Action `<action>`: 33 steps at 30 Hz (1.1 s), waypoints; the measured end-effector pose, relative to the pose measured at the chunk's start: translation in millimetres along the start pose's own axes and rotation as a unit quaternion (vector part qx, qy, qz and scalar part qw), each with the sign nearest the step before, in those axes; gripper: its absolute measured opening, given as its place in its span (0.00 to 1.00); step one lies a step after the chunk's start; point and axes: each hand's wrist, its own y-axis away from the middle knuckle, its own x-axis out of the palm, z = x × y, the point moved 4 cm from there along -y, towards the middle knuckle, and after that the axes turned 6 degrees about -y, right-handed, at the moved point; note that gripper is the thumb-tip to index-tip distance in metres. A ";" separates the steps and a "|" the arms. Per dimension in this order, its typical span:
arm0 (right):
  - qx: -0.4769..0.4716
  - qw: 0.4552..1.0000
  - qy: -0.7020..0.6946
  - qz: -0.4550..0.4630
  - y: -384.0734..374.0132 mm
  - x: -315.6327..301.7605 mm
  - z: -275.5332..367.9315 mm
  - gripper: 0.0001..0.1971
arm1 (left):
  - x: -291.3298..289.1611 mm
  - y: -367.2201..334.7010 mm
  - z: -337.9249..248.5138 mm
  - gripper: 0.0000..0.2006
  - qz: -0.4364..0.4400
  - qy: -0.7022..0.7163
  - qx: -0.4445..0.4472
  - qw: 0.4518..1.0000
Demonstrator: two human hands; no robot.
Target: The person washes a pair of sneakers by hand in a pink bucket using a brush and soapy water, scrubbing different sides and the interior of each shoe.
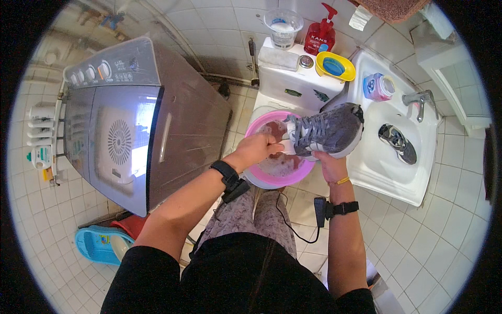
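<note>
A wet grey sneaker (334,128) with grey laces and a white sole is held up over the right side of a pink basin (294,177). My right hand (332,166) grips it from below by the sole. At its lace end, my left hand (259,149) is closed in a pinch on a slim white piece against the shoe; whether this is a tool or part of the shoe I cannot tell. Foamy, brownish water lies in the basin below both hands. A second dark sneaker (398,144) rests in the white sink (374,180) to the right.
Behind the basin, the white toilet tank (282,78) bears a clear tub (283,29), a red pump bottle (320,34) and a yellow soap dish (335,66). A jar (378,87) stands by the faucet (420,103). On the left is a washing machine (183,104); blue basins (97,244) sit below it.
</note>
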 end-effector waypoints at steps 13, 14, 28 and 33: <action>-0.023 0.999 0.001 0.033 7.6 1.5 2.3 0.33 | -13.8 -3.3 -23.5 0.15 -0.207 -0.398 0.167 0.878; -0.032 0.999 -0.005 0.023 4.9 -0.4 3.6 0.32 | -5.7 -1.0 -16.8 0.16 -0.191 -0.321 0.098 0.922; -0.015 1.000 0.004 0.024 15.1 -31.4 -1.7 0.33 | 19.3 12.1 -19.5 0.17 -0.103 -0.272 0.077 0.954; -0.017 0.996 0.077 0.034 18.9 -29.1 -7.6 0.31 | 3.3 8.4 -49.7 0.15 -0.206 -0.444 0.244 0.837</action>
